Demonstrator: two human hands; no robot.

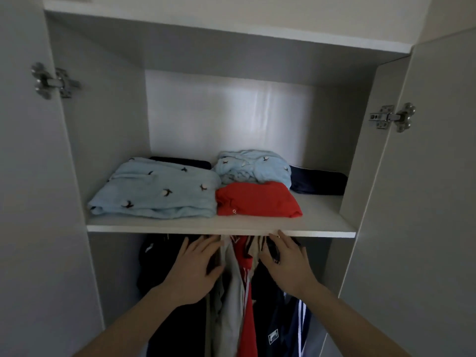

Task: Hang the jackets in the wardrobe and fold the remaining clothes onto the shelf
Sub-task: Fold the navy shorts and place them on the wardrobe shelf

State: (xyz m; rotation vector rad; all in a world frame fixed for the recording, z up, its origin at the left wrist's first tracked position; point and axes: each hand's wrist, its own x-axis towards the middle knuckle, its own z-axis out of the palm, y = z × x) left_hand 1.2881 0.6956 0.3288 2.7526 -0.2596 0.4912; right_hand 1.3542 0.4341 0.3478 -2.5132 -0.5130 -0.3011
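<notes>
Several jackets hang below the white shelf (pixel 322 222): dark ones at the left (pixel 154 264), a beige one (pixel 231 292), a red one (pixel 248 318) and a navy one with white stripes (pixel 288 328). My left hand (pixel 195 269) rests with straight fingers on the dark jackets at the left. My right hand (pixel 286 261) lies flat against the dark jackets at the right, fingertips just under the shelf edge. On the shelf lie a folded light blue patterned garment (pixel 157 191), a second light blue one (pixel 252 166), a folded red garment (pixel 257 199) and dark folded clothes (pixel 319 182).
Both wardrobe doors stand open, with metal hinges at the left (pixel 54 82) and right (pixel 394 117). Another dark folded piece (pixel 180 161) lies behind the left blue garment. The rail under the shelf is hidden.
</notes>
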